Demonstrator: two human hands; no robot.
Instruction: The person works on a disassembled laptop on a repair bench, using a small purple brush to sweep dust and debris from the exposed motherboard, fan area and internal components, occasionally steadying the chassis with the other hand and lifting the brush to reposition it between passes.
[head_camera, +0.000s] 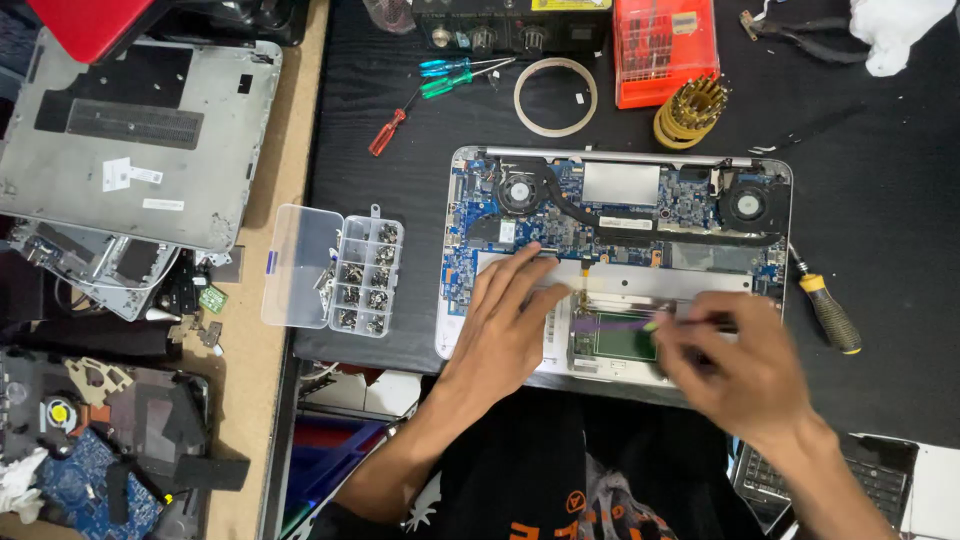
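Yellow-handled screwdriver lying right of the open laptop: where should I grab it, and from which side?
Probably by the yellow-and-black handle, its thickest part, lying flat and slanted on the black table. Come from above or the right: the shaft end points at the laptop corner, and the right hand works close on the left. That side looks clear.

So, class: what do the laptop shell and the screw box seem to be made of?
Laptop shell: looks like silver metal with a matte finish, judging by its pale even rim, though painted plastic is possible. Screw box: clear, glossy plastic; its open lid is see-through and the screws show through.
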